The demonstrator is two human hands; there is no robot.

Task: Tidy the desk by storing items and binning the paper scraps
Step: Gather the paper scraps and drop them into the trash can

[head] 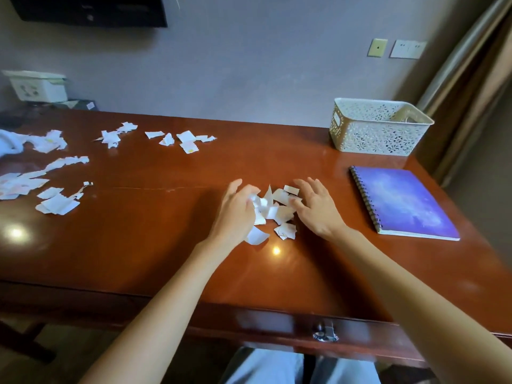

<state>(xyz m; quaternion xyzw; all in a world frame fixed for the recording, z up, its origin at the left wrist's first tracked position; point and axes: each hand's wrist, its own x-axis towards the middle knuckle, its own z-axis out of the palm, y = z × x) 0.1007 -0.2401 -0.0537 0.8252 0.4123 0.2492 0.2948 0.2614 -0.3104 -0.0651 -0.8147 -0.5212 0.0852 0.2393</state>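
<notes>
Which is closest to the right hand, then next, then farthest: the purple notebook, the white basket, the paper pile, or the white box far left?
1. Paper pile: touching the right hand, on its left.
2. Purple notebook: on the hand's right.
3. White basket: behind the notebook, near the wall.
4. White box: far left corner, by the wall.
</notes>
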